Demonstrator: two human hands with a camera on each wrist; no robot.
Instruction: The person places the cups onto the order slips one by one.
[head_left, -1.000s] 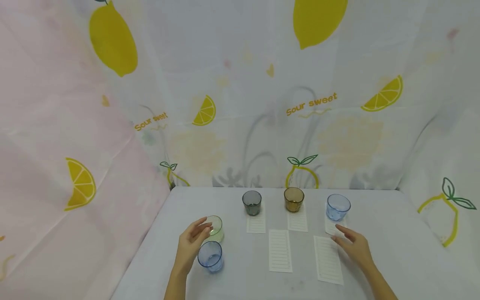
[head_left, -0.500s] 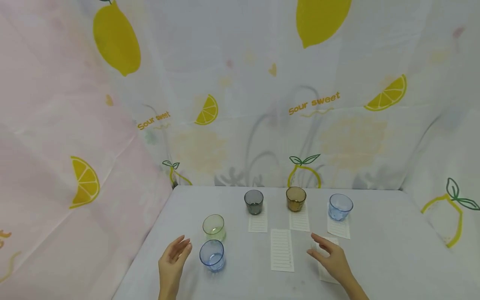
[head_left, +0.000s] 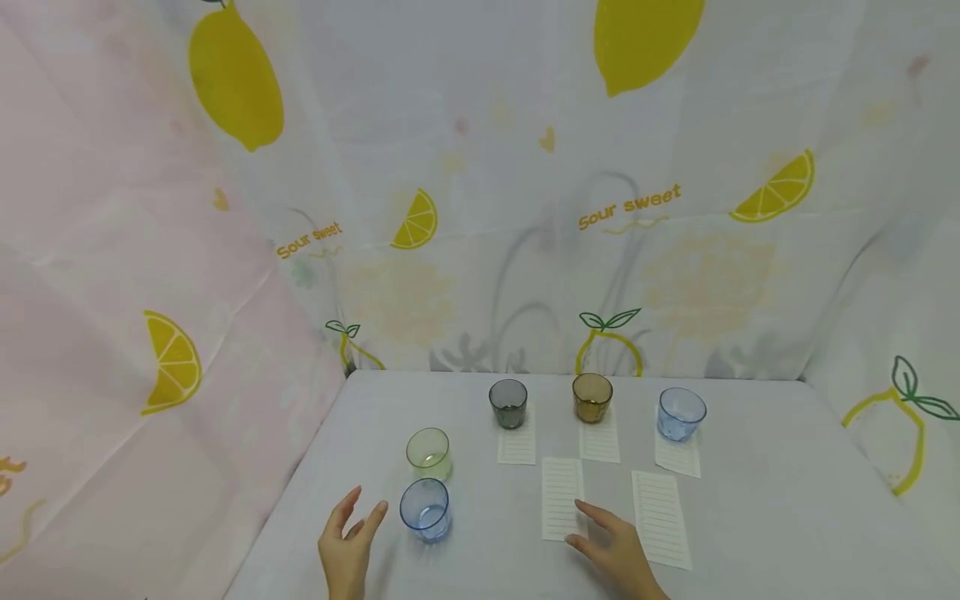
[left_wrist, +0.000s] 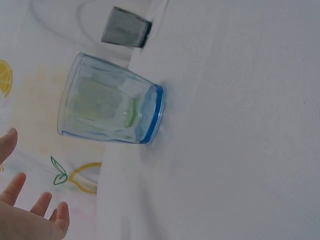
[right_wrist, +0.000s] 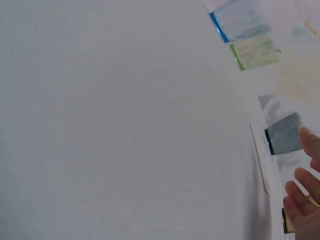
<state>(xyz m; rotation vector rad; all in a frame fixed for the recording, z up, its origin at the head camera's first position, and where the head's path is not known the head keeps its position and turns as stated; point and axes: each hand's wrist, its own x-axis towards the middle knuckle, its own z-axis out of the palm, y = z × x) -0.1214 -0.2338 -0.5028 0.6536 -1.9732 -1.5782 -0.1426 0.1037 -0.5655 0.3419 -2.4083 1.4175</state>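
And here we are with both hands well apart and nothing in either: the left hand point(head_left: 347, 540) has thumb and fingers spread, the right hand point(head_left: 617, 546) the same. Take twelve as the far edge of the table point(head_left: 757, 492). The near blue cup point(head_left: 426, 517) stands upright, left hand just beside it at its eight o'clock, and the green cup point(head_left: 429, 454) is tucked close at its twelve; whether they touch, I can't tell. Up the back, grey cup point(head_left: 509, 408) at eleven, brown cup point(head_left: 592, 402) at twelve, far blue cup point(head_left: 681, 417) at one, each over the far end of one of the back sheets point(head_left: 517, 450). The front-left sheet point(head_left: 561, 492) and front-right sheet point(head_left: 660, 518) carry no cup; the right hand sits at the front-left sheet's four o'clock, overlapping its edge in the head view. I'd call this a pause between grips, nearest business the near blue cup. Taking it would call for the left hand to go toward two o'clock and curl round the smooth wall without nudging the green cup behind.
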